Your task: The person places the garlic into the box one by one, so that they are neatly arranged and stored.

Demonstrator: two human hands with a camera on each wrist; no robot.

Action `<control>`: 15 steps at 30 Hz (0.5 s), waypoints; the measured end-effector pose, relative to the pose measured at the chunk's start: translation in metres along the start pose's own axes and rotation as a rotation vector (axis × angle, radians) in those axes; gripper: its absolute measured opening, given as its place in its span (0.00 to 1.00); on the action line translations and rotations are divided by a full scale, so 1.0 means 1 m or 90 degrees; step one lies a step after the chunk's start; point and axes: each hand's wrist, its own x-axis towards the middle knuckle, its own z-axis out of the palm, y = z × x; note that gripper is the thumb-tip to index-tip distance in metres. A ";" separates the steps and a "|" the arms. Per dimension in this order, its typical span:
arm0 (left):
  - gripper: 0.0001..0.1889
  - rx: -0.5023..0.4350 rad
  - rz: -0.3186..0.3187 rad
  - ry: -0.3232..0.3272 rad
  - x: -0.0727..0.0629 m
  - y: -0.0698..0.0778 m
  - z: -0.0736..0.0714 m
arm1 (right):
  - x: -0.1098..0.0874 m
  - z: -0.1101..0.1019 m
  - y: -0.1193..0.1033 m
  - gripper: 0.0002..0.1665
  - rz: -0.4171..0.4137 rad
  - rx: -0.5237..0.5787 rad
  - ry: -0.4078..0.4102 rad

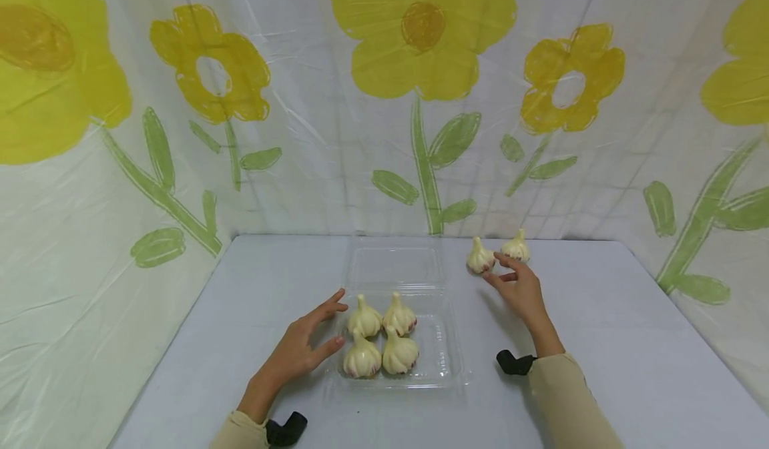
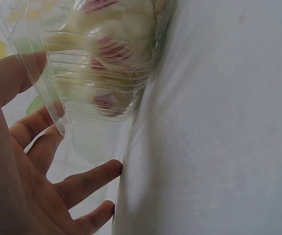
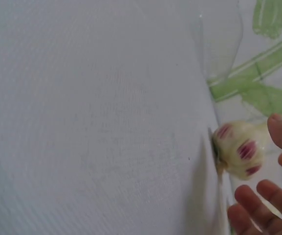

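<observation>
A clear plastic clamshell box (image 1: 434,362) lies with its lid (image 1: 393,265) folded back on the table. Four would be several: several garlic bulbs (image 1: 362,357) stand in its left part. My left hand (image 1: 300,345) is at the box's left side, fingers spread, thumb and fingertips right at the rim in the left wrist view. My right hand (image 1: 521,292) reaches toward two garlic bulbs behind the box on the right. Its thumb and fingers are parted beside the nearer garlic bulb (image 3: 241,149); the farther garlic bulb (image 1: 517,245) stands just behind the fingers.
A white cloth covers the table (image 1: 270,269). Behind it hangs a pale curtain (image 1: 312,189) painted with yellow flowers and green leaves. Black wrist-camera mounts (image 1: 287,429) sit at both wrists, close above the tabletop.
</observation>
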 end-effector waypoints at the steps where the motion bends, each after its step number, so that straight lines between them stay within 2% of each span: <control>1: 0.41 0.002 0.000 0.000 0.000 0.000 0.000 | 0.003 0.001 0.002 0.36 0.003 0.001 -0.003; 8: 0.35 -0.001 0.008 -0.001 0.000 -0.001 0.000 | 0.018 0.009 0.009 0.39 -0.008 0.002 -0.008; 15: 0.28 -0.002 0.012 -0.005 0.000 -0.002 0.001 | 0.030 0.013 0.011 0.41 -0.011 -0.015 -0.044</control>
